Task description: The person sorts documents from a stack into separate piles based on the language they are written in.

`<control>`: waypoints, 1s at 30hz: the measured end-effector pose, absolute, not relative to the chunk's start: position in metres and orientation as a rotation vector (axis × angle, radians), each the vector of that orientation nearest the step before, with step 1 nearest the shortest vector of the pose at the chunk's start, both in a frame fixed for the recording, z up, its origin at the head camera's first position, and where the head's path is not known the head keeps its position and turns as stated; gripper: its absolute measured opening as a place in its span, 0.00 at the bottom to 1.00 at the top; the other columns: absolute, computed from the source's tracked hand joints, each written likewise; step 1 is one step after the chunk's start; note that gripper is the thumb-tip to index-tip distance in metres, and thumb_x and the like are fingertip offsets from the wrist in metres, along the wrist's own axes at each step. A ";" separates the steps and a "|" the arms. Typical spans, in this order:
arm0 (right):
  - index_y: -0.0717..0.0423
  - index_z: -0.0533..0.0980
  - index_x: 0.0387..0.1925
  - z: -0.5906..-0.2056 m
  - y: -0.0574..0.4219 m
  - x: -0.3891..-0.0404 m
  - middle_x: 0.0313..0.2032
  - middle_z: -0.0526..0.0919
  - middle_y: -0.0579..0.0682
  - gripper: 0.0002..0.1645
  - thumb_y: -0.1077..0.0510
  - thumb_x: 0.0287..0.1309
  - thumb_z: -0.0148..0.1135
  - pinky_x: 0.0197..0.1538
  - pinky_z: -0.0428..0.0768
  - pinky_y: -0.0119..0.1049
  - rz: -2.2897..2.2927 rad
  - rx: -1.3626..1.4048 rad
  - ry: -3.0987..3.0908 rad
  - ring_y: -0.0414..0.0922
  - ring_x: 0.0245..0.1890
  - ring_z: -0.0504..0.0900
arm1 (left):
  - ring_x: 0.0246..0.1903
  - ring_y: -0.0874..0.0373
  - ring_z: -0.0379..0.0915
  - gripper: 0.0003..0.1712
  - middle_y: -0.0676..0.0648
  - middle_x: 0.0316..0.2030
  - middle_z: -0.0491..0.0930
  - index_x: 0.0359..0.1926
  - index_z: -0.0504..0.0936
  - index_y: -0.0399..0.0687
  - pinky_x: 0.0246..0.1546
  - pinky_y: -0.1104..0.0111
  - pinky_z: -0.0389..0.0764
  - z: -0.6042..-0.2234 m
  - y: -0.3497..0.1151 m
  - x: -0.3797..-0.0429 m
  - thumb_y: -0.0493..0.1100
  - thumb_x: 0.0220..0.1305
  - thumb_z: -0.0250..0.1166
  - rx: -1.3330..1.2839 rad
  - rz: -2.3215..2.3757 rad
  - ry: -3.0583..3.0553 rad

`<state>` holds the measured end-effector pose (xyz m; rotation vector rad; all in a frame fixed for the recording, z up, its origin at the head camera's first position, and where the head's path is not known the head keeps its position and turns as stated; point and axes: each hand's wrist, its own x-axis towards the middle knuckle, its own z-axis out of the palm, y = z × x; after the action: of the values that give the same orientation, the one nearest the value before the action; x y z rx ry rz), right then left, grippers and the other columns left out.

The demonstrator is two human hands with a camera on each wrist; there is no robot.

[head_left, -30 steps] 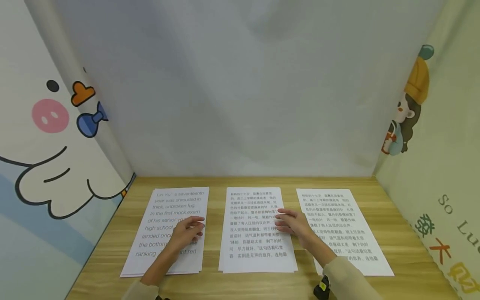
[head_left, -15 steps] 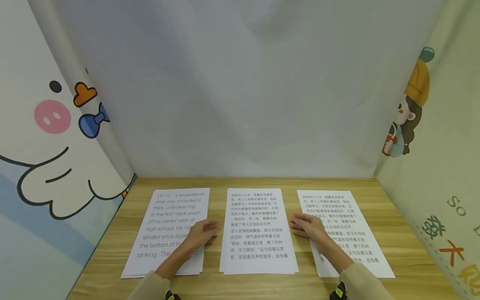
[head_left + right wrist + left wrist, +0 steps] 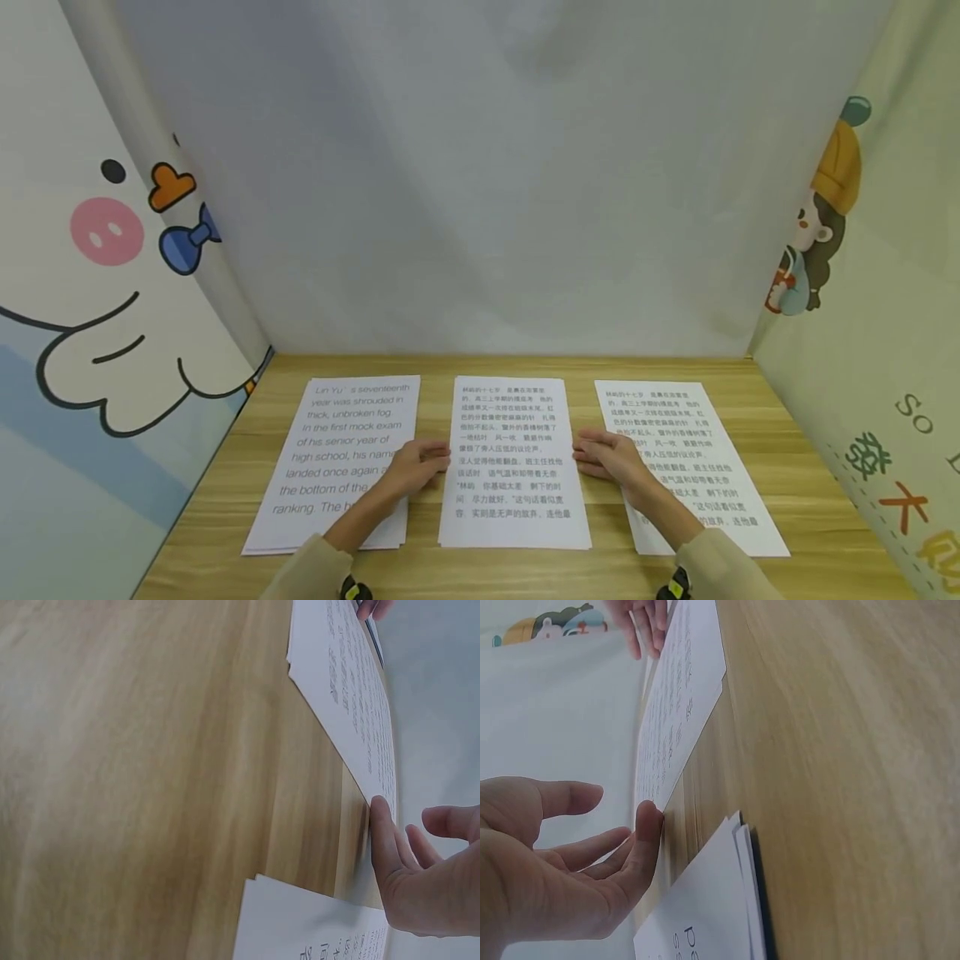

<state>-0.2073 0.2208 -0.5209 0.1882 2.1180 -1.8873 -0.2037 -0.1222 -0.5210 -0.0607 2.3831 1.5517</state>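
A stack of white paper sheets printed with Chinese text [image 3: 510, 467] lies in the middle of the table, with slightly uneven lower corners. My left hand [image 3: 414, 468] is at its left edge, fingertips right at the paper's side. On the opposite side, my right hand [image 3: 615, 457] has its fingertips at the stack's right edge. Both hands have loosely bent fingers and hold nothing. In the left wrist view, the left hand's fingers [image 3: 649, 825] meet the stack's edge, thumb raised. The right hand's fingers [image 3: 380, 817] do likewise in the right wrist view.
To the left lies another paper stack with English text [image 3: 330, 467], partly under the left forearm. A third stack with Chinese text [image 3: 720, 483] lies right, partly covered by the right forearm. The wooden table [image 3: 517, 575] ends at a pale back curtain [image 3: 495, 208]; printed curtains flank both sides.
My left hand has moved right, from over the English stack to the middle stack's edge. The right hand left the middle stack's top, then came in at its side. The stack's right edge shifted slightly left.
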 end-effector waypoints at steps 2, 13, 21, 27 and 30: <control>0.74 0.64 0.69 -0.522 0.221 -0.208 0.65 0.74 0.71 0.28 0.61 0.76 0.51 0.57 0.85 0.37 -1.884 0.187 2.121 0.50 0.57 0.84 | 0.45 0.56 0.83 0.26 0.35 0.60 0.80 0.66 0.74 0.31 0.42 0.66 0.87 -0.522 -0.122 -0.204 0.39 0.70 0.62 -0.055 1.557 2.374; 0.74 0.66 0.68 -0.517 0.224 -0.206 0.61 0.79 0.69 0.28 0.59 0.75 0.53 0.55 0.87 0.40 -1.861 0.184 2.132 0.50 0.53 0.87 | 0.41 0.57 0.81 0.26 0.36 0.57 0.81 0.65 0.74 0.32 0.41 0.65 0.86 -0.525 -0.123 -0.204 0.40 0.70 0.62 -0.093 1.603 2.346; 0.76 0.65 0.67 -0.512 0.233 -0.207 0.41 0.86 0.56 0.30 0.58 0.75 0.53 0.38 0.87 0.33 -1.665 0.143 2.172 0.39 0.32 0.85 | 0.38 0.56 0.77 0.33 0.41 0.47 0.81 0.69 0.70 0.32 0.37 0.69 0.77 -0.522 -0.124 -0.204 0.43 0.67 0.64 -0.090 1.421 2.437; 0.76 0.60 0.71 -0.514 0.229 -0.208 0.40 0.85 0.52 0.34 0.57 0.75 0.53 0.35 0.86 0.30 -1.617 0.088 2.104 0.38 0.30 0.84 | 0.30 0.57 0.71 0.34 0.47 0.37 0.79 0.71 0.70 0.36 0.30 0.70 0.70 -0.521 -0.120 -0.205 0.42 0.67 0.64 -0.038 1.432 2.365; 0.76 0.61 0.70 -0.514 0.226 -0.207 0.39 0.85 0.52 0.33 0.57 0.74 0.54 0.36 0.86 0.29 -1.630 0.089 2.086 0.37 0.30 0.84 | 0.28 0.57 0.70 0.31 0.47 0.34 0.79 0.69 0.73 0.39 0.29 0.69 0.69 -0.520 -0.119 -0.204 0.43 0.67 0.64 -0.031 1.445 2.349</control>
<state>-0.2069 0.2257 -0.5139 0.0895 2.0858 -1.6299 -0.2044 -0.1186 -0.5202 -0.0306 2.3495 1.4452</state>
